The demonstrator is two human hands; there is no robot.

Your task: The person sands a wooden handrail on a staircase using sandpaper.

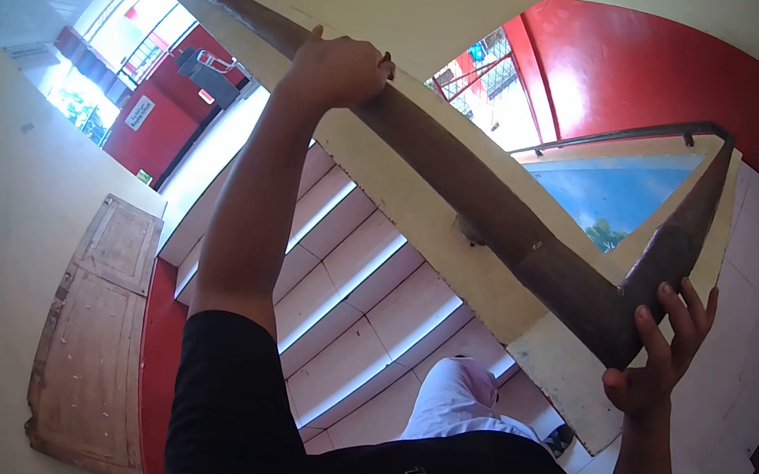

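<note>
A thick brown handrail [457, 172] slopes across the view from upper left to lower right, then bends sharply upward at a corner. My left hand [343, 70] is closed over its upper stretch, fingers curled around the far side and largely hidden. Something small and dark shows by those fingers. At the lower corner, my right hand [668, 354] has its fingers spread, with fingertips and thumb right at the rail's edge. A cream low wall [460, 241] runs beneath the rail, with a small bracket [469, 231] under it.
Pale tiled steps [361, 285] with bright edges lie below the wall; my light-trousered leg [453, 397] is on them. A worn wooden panel [102, 341] stands at left. Further steps [744, 301] and a red wall [661, 79] are at right. A blue painted panel [600, 195] sits behind the rail.
</note>
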